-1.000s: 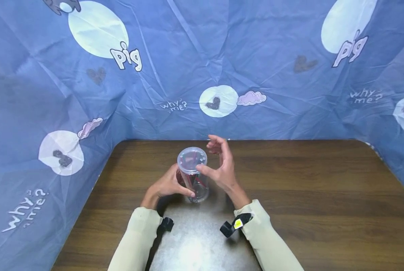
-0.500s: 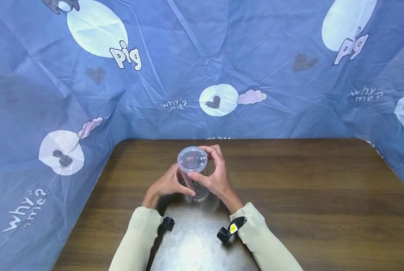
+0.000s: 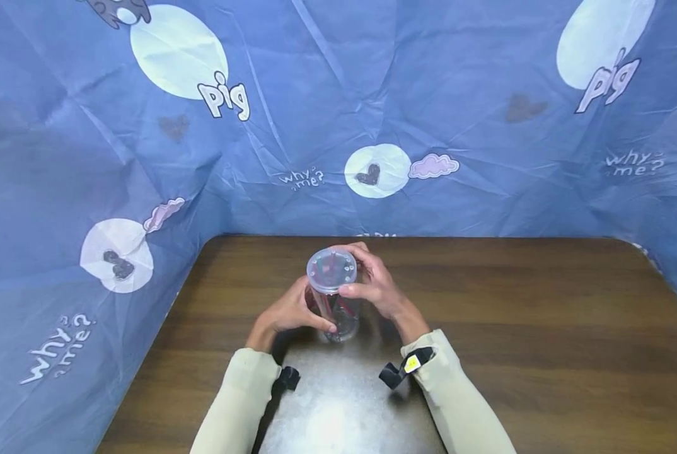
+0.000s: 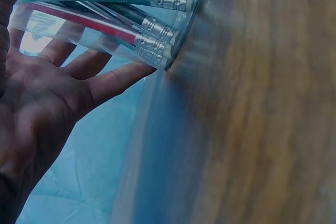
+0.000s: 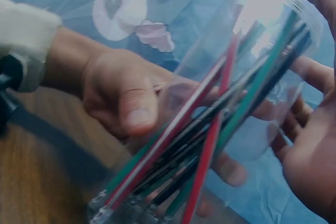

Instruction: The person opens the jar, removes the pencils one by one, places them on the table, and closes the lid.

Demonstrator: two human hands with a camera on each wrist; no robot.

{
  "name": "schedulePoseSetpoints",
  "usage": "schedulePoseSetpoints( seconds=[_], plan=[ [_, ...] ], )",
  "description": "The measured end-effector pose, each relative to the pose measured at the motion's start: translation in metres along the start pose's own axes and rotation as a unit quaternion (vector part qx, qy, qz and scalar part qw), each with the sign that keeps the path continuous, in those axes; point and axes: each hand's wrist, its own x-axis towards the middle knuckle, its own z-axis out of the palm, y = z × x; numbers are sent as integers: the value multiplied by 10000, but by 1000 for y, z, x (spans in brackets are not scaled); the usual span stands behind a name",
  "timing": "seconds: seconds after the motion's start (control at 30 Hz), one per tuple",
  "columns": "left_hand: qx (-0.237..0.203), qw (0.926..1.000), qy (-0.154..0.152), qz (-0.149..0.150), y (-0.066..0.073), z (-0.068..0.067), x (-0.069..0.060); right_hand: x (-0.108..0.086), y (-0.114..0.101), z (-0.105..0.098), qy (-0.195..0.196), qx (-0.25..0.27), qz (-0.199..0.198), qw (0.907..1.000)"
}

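Note:
A clear jar with a translucent lid [image 3: 331, 270] stands upright on the table, between both hands. In the right wrist view, several red, green and dark pencils [image 5: 210, 129] lean inside it. My left hand [image 3: 290, 310] grips the lower side of the jar, thumb in front; in the left wrist view its fingers lie behind the jar near the pencils' eraser ends [image 4: 170, 1]. My right hand [image 3: 379, 285] holds the jar's top at the lid, thumb at the front of the rim and fingers around the far side.
A brown wooden table [image 3: 520, 328] extends to both sides, with a bright grey patch [image 3: 338, 403] at its near middle. Blue printed cloth [image 3: 293, 120] hangs behind and at the sides. Dark straps with cameras sit on both wrists.
My right hand, spread beside the jar earlier, has closed around the lid's edge. My left hand keeps its grip. The whole head view has shifted slightly.

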Motion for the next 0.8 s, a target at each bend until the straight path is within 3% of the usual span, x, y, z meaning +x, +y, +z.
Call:
schedulePoseSetpoints(
  seconds=[0.2,0.5,0.63,0.8],
  plan=[
    [47,9999,-13,129,-1,1,3,4,3,-7,-641,648,159,9957],
    [-32,9999,-63,144,-3,2,4,6,11,-15,-821,1796,428,9794],
    [-42,10000,-21,83,-3,1,3,2,10,-13,-564,1858,328,9804],
    [-53,10000,-39,-20,-3,3,1,-14,8,5,612,1238,61,9904]
  ],
)
